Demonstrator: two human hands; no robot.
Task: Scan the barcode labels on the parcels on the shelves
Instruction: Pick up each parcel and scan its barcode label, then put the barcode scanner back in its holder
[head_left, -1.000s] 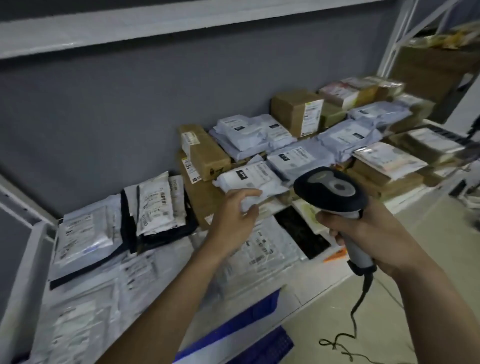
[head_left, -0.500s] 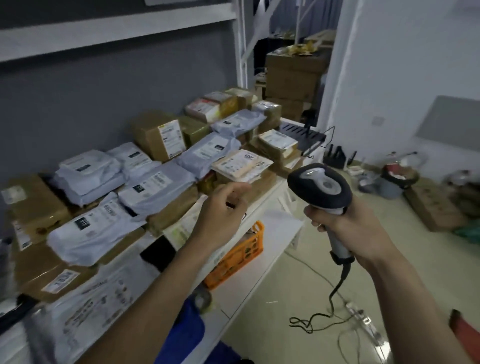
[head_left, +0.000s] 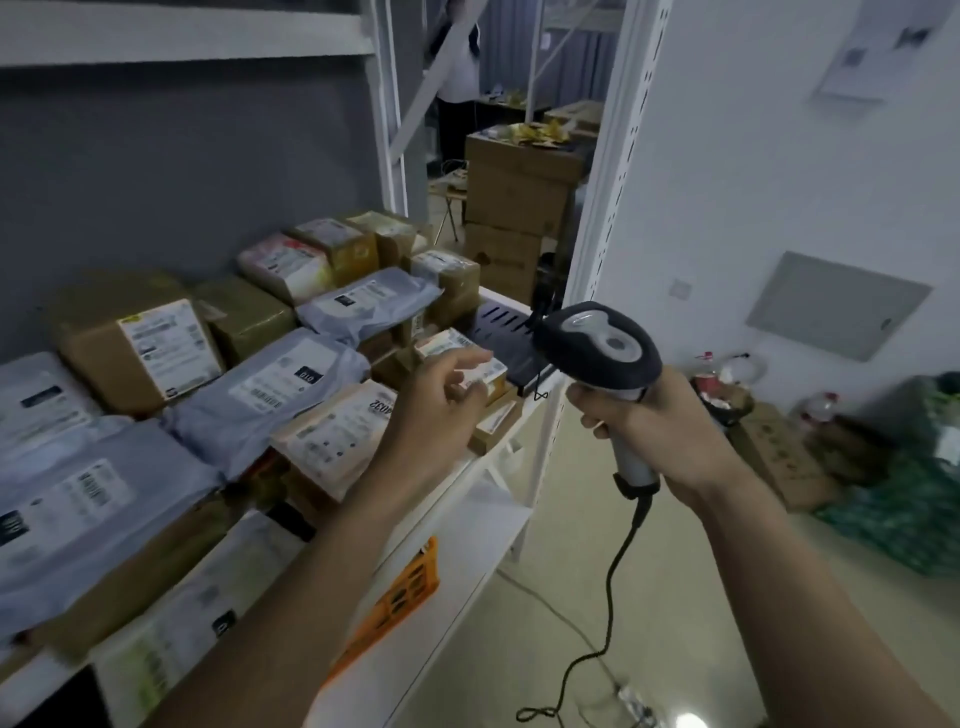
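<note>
The right hand (head_left: 654, 421) has its fingers clamped on the scanner (head_left: 597, 345) handle, head raised beside the shelf (head_left: 498, 467). The left hand (head_left: 441, 400) reaches with loosely spread fingers — holding nothing — over a small labelled box (head_left: 485, 371) at the shelf's right end (contact unclear). Parcels (head_left: 270, 384) crowd the shelf. Next, probably: steady that box and aim at its label.

Parcel storeroom, white metal shelving (head_left: 613, 171), labelled parcels (head_left: 156, 348), stacked cartons (head_left: 514, 192) beyond
</note>
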